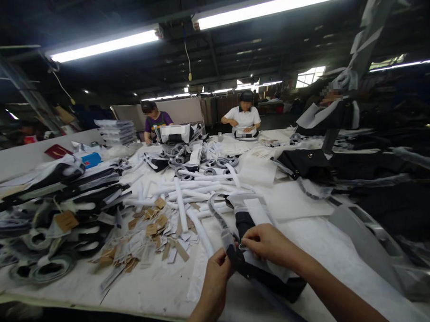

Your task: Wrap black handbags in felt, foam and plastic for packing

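While the big white cloth-covered worktable (142, 290) is running across the whole view, the far left edge is showing coiled grey-and-white strap rolls (45, 268) lying flat beside a stack of black-and-white wrapped bags (80, 183). Just right of those, a loose scatter of brown cardboard tags and small white paper slips (150, 235) is spreading over the cloth, with long white rolled paper tubes (181, 200) lying criss-cross behind it. At bottom centre the left hand (216, 275) is pinching closed on the dark black fabric bag piece (253, 263), thumb on top, holding its near-left edge where a grey translucent-wrapped strap (219, 222) is arching up and back. Right hand (268, 244) is sitting just beside it, fingertips closed narrow on something small at the same edge; what it is pinching is too small to tell. The bag piece is lying on the table directly in front of the person, between both hands, with a white paper sheet (256, 211) resting on its upper part. Farther back, a person in a purple top (156, 121) and a person in a white shirt (244, 118) are sitting at the far side of the table, hands down near piles of wrapped goods. To the right, dark black garments (343, 165) are covering the table, and a grey plastic-wrapped flat piece (368, 239) is lying near the right edge.
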`<state>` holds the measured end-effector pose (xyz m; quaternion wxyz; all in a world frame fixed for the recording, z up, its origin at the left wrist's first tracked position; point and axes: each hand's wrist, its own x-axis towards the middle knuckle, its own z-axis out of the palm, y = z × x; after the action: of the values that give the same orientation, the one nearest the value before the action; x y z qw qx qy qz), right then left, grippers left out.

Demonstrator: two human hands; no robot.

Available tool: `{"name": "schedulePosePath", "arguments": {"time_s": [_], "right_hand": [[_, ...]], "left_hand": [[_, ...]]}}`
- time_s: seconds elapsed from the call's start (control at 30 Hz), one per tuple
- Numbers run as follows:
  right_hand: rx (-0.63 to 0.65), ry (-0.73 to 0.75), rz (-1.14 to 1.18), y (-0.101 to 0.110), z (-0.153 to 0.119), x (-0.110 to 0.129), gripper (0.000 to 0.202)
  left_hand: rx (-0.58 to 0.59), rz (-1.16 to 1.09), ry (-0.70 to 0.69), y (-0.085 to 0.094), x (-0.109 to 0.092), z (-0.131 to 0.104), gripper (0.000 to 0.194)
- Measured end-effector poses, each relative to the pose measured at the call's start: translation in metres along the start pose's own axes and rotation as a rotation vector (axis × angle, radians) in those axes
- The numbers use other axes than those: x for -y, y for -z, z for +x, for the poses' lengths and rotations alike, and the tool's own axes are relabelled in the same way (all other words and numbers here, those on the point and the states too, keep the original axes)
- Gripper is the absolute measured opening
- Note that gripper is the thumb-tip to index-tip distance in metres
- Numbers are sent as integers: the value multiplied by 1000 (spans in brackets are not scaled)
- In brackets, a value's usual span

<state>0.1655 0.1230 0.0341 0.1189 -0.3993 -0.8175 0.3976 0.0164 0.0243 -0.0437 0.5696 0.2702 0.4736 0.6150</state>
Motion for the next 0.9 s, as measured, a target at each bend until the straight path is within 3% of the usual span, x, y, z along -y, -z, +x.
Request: {"name": "schedulePosePath", "arguments": {"time_s": [0.17, 0.33, 0.57, 0.67, 0.9], "right_hand": [[62, 105, -16, 15, -1, 20, 24], [72, 152, 4, 19, -4, 24, 23], [77, 163, 39, 14, -12, 15, 27], [36, 216, 10, 19, -17, 16, 20], [-2, 377, -61, 22, -26, 5, 47]], "left_hand": [[49, 109, -86, -11, -15, 9, 58], [163, 302, -147, -11, -29, 15, 50], [71, 530, -163, -7, -41, 15, 26], [37, 647, -167, -2, -47, 12, 21], [30, 700, -249, 3, -57, 6, 18]]}}
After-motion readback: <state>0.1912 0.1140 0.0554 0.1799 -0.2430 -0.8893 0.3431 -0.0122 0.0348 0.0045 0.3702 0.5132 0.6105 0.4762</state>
